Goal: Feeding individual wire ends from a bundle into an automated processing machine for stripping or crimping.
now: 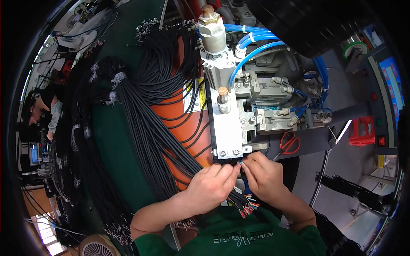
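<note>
My left hand [212, 184] is closed in a pinch just below the front end of a metal press machine [230, 132]. Opposite it, my right hand [264, 176] pinches too, its fingertips almost meeting those of the left. Between the fingertips a tiny light-coloured wire end [240, 162] shows; the rest of it is hidden by the fingers. Beneath my hands hangs a bundle of black cables with bare coloured wire ends [247, 207], red, white, green and yellow among them. A thick bundle of black cables [147, 123] runs down toward my left hand from the far left.
Blue air hoses [256, 37] feed the machine. Red-handled scissors [288, 144] lie right of it. A control screen [390, 83] stands at the right edge, with a red stool [362, 131] nearby. More cables cover the green table [109, 141]; another person [45, 102] sits far left.
</note>
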### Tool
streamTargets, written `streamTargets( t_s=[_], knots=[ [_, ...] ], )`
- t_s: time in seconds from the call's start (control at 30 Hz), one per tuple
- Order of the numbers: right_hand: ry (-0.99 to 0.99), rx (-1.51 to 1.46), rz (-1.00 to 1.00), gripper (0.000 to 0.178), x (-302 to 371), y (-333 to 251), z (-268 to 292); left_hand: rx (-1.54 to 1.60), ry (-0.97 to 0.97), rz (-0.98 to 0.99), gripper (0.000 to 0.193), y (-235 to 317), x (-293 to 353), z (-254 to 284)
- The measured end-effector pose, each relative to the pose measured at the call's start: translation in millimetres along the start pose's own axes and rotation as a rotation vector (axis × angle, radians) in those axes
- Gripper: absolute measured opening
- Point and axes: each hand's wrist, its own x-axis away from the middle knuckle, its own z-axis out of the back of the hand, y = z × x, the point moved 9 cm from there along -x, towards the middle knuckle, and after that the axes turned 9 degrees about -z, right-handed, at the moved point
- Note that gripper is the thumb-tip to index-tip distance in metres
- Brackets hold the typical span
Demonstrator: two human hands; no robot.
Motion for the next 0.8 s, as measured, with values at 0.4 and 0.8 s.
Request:
streamTargets(
  t_s=[0.4,0.8],
  knots=[
    [-0.003,-0.096,-0.016,0.014,-2.6,12.1,1.1,-0.064,-0.073,-0.054,0.032,1.5,-6.3,-5.7],
    [-0.03,-0.297,-0.212,0.016,-0.5,26.8,-7.9,0.094,0.006,0.071,0.044,-13.9,10.5,-1.5]
  ],
)
